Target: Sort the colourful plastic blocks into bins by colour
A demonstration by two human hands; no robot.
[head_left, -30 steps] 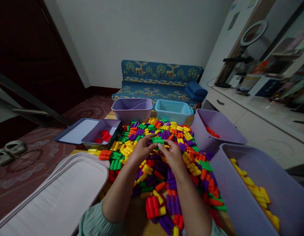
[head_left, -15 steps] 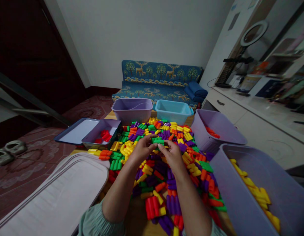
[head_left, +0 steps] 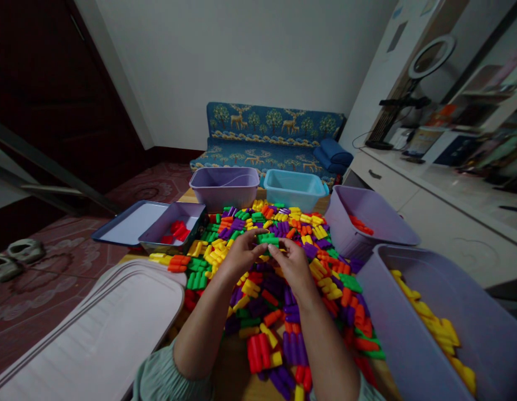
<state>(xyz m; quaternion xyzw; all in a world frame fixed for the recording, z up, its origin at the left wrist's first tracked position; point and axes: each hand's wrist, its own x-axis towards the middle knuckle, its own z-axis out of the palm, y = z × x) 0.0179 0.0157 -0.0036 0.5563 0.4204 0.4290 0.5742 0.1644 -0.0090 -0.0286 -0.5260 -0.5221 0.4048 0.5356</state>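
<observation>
Between my two hands, above the middle of the pile, is a green plastic building block (head_left: pixel 268 239). My left hand (head_left: pixel 244 252) pinches its left end with thumb and fingers. On its right end, my right hand (head_left: pixel 292 260) grips it the same way. Under and around both hands spreads a heap of plastic blocks (head_left: pixel 216 253) in yellow, purple, orange, red and green, many joined in small rows. A red block group (head_left: pixel 258 353) lies near the front, between my forearms.
Purple bins (head_left: pixel 225 195) and a light blue bin (head_left: pixel 295 190) stand at the back. To the right, one purple bin (head_left: pixel 373 214) holds orange-red blocks, another (head_left: pixel 413 328) yellow ones. At left are an open tin (head_left: pixel 152 245) with red blocks and stacked white lids (head_left: pixel 112 328).
</observation>
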